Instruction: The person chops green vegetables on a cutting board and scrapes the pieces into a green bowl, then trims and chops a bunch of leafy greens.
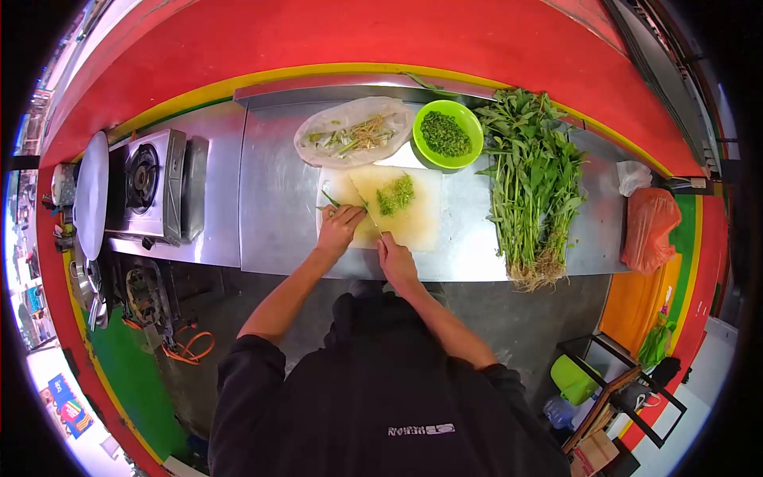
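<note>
My right hand [395, 258] grips the handle of a knife [368, 208], its blade lying across the white cutting board [425, 226]. My left hand [342, 226] is closed over green onion stalks [329, 198] at the board's left side, fingertips close to the blade. To the right of the blade sits a small heap of chopped green onion [395, 195]. Behind the board stands a lime-green bowl [474, 131] holding chopped greens [445, 134]. Beside it, a clear plastic bag [311, 131] carries root ends and trimmings [359, 137].
A large bundle of leafy greens with roots [531, 183] lies on the steel counter [274, 215] to the right. A gas stove [151, 187] stands at the left. An orange-red plastic bag [650, 229] sits at the far right. A red wall [358, 44] rises behind the counter.
</note>
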Tool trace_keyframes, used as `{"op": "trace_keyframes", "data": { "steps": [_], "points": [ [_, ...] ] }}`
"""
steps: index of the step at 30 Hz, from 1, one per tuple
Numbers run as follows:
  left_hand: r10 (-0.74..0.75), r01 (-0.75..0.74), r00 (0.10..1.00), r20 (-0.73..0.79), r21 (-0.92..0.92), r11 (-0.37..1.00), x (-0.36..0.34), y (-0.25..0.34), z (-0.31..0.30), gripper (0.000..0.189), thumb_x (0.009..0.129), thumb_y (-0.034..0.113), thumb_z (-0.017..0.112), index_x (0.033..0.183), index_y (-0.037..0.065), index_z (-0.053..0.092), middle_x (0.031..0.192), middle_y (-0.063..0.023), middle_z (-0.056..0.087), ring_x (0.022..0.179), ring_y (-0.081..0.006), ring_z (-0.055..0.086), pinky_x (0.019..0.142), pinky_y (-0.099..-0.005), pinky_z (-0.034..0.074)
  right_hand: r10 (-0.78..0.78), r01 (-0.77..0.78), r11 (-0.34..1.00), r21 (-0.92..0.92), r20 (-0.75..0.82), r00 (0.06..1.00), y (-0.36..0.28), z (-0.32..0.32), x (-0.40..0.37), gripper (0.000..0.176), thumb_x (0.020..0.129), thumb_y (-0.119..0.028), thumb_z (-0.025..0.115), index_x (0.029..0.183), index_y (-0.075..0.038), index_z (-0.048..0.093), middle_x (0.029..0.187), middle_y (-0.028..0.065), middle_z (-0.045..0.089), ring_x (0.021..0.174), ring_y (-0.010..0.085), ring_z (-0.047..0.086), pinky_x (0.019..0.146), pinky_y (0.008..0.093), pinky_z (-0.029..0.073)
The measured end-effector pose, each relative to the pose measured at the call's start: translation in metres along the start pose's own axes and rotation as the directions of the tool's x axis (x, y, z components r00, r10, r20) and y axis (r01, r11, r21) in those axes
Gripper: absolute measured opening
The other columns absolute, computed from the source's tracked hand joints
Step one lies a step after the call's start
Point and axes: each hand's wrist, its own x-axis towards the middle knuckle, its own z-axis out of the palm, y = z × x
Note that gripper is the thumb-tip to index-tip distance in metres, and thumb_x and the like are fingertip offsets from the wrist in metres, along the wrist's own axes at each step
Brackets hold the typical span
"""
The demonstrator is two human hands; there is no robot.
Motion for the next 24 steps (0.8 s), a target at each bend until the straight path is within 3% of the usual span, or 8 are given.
{"op": "trace_keyframes", "data": {
  "steps": [2,15,24],
  "points": [
    [0.021,-0.021,1.000,-0.017,0.018,1.000,-0.003,-0.001,0.002,0.033,0.080,0.006,0.066,0.112,0.012,0.073,0.115,0.0027,0.070,0.109,-0.0129,0.063,0.093,-0.0404,0.037,-0.026,0.026,0.999,0.021,-0.012,1.000,0.003,-0.003,-0.008,0.020,0.105,-0.028,0.052,0.113,-0.010,0.051,0.069,0.0278,0.064,0.066,0.0517,0.063,0.057,0.0623,0.049],
    [0.003,-0.003,1.000,-0.013,0.023,1.000,-0.005,-0.001,0.005,0.028,0.082,0.009,0.066,0.109,0.012,0.074,0.116,0.0018,0.072,0.109,-0.0133,0.064,0.095,-0.0429,0.037,0.016,-0.014,0.996,-0.083,0.029,0.999,-0.001,0.000,0.003,0.020,0.105,-0.029,0.052,0.112,-0.010,0.051,0.068,0.0267,0.064,0.065,0.0517,0.063,0.057,0.0633,0.049],
    [0.024,-0.024,1.000,-0.015,0.005,1.000,-0.007,-0.008,0.010,0.023,0.086,0.008,0.065,0.107,0.013,0.071,0.119,0.0018,0.070,0.110,-0.0130,0.065,0.096,-0.0415,0.036,-0.013,0.013,0.999,0.035,0.004,1.000,0.005,-0.008,-0.021,0.021,0.105,-0.029,0.052,0.110,-0.009,0.051,0.069,0.0271,0.064,0.065,0.0517,0.063,0.057,0.0625,0.048]
  ]
}}
